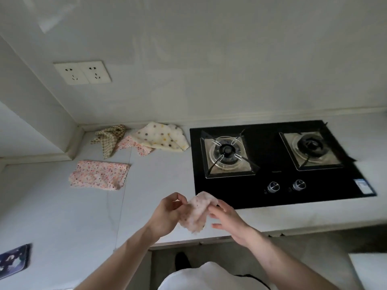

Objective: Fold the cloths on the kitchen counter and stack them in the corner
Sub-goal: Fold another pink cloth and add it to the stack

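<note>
Cloth number 1, the pink speckled cloth point(195, 212), is bunched up between my hands at lower centre of the frame, over the front edge of the counter point(62, 216). My left hand point(167, 212) pinches its upper left corner, my right hand point(225, 216) holds its right side with fingers partly curled. It hangs crumpled, long axis roughly top to bottom, lower tip pointing down.

Left of centre, a folded pink floral cloth point(98, 174) lies flat, long axis running left to right. In the corner at upper left sit 3 unfolded ones: a checked brown cloth point(109, 138), a dotted cream cloth point(162, 137) and another pink floral cloth point(136, 146) partly under the cream one.

Black 2-burner hob point(282, 164) fills the right side; its label sticker point(363, 186) is too blurry to read. Double socket point(82, 72) on the wall. Bare counter lies between my hands and the folded cloth.
</note>
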`<state>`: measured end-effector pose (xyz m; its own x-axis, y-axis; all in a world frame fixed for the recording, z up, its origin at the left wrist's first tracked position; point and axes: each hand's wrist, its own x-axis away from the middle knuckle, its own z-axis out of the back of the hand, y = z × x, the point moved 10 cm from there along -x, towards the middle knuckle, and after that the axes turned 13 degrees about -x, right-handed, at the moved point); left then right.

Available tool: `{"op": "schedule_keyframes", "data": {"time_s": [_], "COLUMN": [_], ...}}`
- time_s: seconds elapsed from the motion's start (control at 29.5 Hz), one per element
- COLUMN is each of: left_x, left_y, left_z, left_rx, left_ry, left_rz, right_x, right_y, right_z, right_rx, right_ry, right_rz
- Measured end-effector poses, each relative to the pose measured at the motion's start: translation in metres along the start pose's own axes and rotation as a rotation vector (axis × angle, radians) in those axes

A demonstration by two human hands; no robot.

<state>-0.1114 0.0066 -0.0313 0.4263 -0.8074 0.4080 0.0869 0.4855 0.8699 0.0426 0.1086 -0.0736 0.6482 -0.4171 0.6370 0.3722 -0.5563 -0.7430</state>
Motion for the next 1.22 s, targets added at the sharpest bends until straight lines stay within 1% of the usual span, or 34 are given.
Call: {"op": "schedule_keyframes", "data": {"time_s": [0.14, 0.27, 0.34, 0.48, 0.51, 0.58, 0.64, 0.78, 0.85, 0.92, 1.05, 1.12, 1.15, 1.22], "left_x": [-0.003, -0.003, -0.004, -0.003, -0.003, -0.004, -0.005, -0.004, -0.013, -0.031, -0.063, -0.075, -0.081, -0.095], "left_y": [0.049, 0.087, 0.102, 0.128, 0.138, 0.139, 0.146, 0.166, 0.175, 0.187, 0.222, 0.240, 0.250, 0.269], "left_z": [-0.046, -0.095, -0.124, -0.186, -0.214, -0.232, -0.261, -0.338, -0.362, -0.379, -0.421, -0.448, -0.463, -0.494], "left_rx": [-0.054, -0.143, -0.206, -0.279, -0.270, -0.187, -0.121, -0.152, -0.252, -0.361, -0.419, -0.472, -0.489, -0.505], "left_ry": [-0.096, -0.137, -0.156, -0.174, -0.183, -0.167, -0.162, -0.285, -0.300, -0.285, -0.364, -0.418, -0.444, -0.485], "left_rz": [-0.079, -0.128, -0.137, -0.152, -0.151, -0.110, -0.082, -0.021, -0.024, -0.063, -0.142, -0.203, -0.234, -0.301], "right_x": [0.029, 0.066, 0.082, 0.113, 0.128, 0.137, 0.152, 0.186, 0.199, 0.212, 0.227, 0.230, 0.230, 0.233], "right_y": [-0.008, -0.015, -0.013, -0.014, -0.012, -0.013, -0.015, -0.014, -0.015, -0.017, -0.019, -0.022, -0.026, -0.038], "right_z": [0.030, 0.077, 0.110, 0.185, 0.214, 0.237, 0.268, 0.335, 0.361, 0.384, 0.422, 0.443, 0.456, 0.488], "right_rx": [-0.185, -0.246, -0.251, -0.133, -0.115, -0.090, -0.120, -0.173, -0.190, -0.210, -0.217, -0.253, -0.239, -0.156], "right_ry": [-0.164, -0.232, -0.182, 0.010, 0.062, 0.124, 0.193, 0.338, 0.378, 0.379, 0.253, 0.248, 0.276, 0.391], "right_rz": [-0.054, -0.059, -0.050, 0.018, 0.045, 0.060, 0.083, 0.134, 0.147, 0.144, 0.166, 0.183, 0.197, 0.245]}}
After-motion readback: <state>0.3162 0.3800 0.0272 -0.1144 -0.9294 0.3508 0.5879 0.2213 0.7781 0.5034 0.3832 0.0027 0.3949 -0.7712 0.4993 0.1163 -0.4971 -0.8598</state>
